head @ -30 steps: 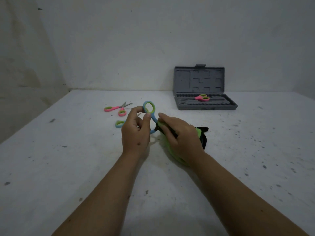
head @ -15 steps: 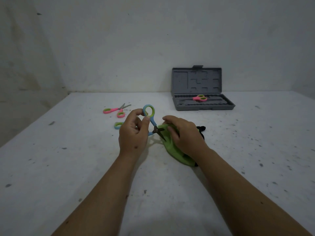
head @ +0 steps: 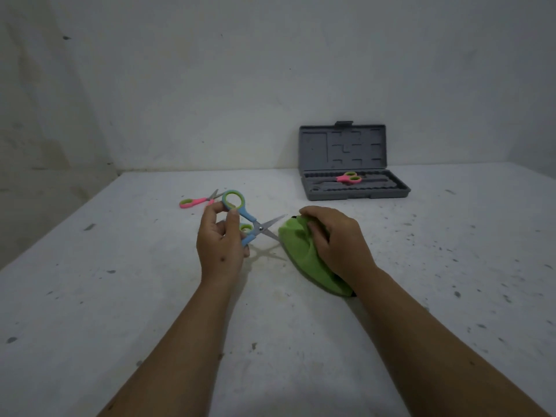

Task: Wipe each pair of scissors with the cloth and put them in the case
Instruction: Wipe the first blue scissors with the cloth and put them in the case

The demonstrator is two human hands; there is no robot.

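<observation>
My left hand [head: 221,243] holds blue scissors with green-lined rings [head: 248,218] by the handles, above the table. Their blades are spread open and point right, bare of the cloth. My right hand [head: 337,240] rests on a green cloth [head: 304,255] lying on the table just right of the blade tips, fingers curled into its folds. An open grey case [head: 355,191] stands at the back right with pink scissors [head: 349,178] lying in its tray. Another pair of pink scissors [head: 197,201] lies on the table behind my left hand.
The white speckled table [head: 120,296] meets a wall at the back and one on the left. A bit of black fabric [head: 296,217] peeks out from under the cloth's far end.
The right hand with the cloth slid right, off the scissors, and the blades now stand bare and spread open. The left hand kept its hold on the handles.
</observation>
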